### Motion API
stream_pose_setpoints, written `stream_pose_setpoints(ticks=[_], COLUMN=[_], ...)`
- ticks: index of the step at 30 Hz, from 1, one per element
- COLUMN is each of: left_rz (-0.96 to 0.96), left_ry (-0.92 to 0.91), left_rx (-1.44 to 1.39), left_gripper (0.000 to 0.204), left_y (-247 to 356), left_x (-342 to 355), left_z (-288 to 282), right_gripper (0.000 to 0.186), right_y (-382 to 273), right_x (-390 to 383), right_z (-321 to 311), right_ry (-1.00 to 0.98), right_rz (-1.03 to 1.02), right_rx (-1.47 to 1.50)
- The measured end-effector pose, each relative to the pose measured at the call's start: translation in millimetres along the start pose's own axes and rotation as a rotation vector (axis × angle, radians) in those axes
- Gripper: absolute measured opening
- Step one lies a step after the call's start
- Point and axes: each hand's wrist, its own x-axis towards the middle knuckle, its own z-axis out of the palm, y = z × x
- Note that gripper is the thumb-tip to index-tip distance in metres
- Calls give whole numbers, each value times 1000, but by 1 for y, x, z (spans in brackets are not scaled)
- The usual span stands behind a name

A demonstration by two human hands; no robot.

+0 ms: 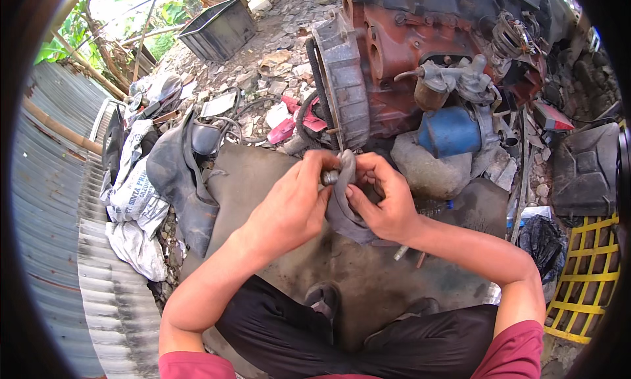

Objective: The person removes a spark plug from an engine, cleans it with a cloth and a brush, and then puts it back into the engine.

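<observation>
In front of the engine, my two hands are close together at the middle of the view. My left hand point(289, 201) is closed, with thumb and fingers round a small round metal part point(330, 177); most of it is hidden, so its exact kind does not show. A dark grey rag point(346, 211) hangs beside that part, its upper end by the left fingertips. Thumb and bent fingers of my right hand point(389, 198) pinch this rag from the right side, and its lower end droops beneath the hand.
A rusty red engine block point(401, 83) with a grey bell housing point(348, 83) and a blue filter point(450, 132) stands ahead. Rubble covers the ground around a dark mat point(263, 182). A black crate point(219, 30), white sacks point(135, 198) and a yellow grate point(584, 280) lie around.
</observation>
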Motion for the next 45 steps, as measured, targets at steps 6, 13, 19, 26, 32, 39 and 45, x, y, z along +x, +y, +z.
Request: stream_pose_setpoints(ticks=[6, 13, 19, 26, 32, 39, 45], left_rz=[15, -18, -33, -618, -622, -440, -352], left_ry=[-174, -106, -229, -485, -230, -138, -81], left_rx=[41, -32, -152, -802, -677, -407, -405], left_gripper=[66, 63, 46, 35, 43, 52, 42], left_y=[10, 5, -10, -29, -20, -23, -13], left_x=[4, 6, 7, 7, 13, 10, 13], left_z=[-7, 2, -7, -15, -4, 11, 13], right_gripper=[13, 8, 19, 34, 27, 13, 16], right_y=[-14, -15, -3, -2, 0, -5, -8], right_x=[-2, 13, 15, 15, 24, 15, 19], right_z=[-1, -6, -15, -13, -12, -7, 1], right_ry=[-5, -19, -154, -315, -213, -142, -10], right_rz=[-76, -105, -312, -720, -548, -190, 158], right_rx=[-66, -131, -255, -451, -513, -231, 265])
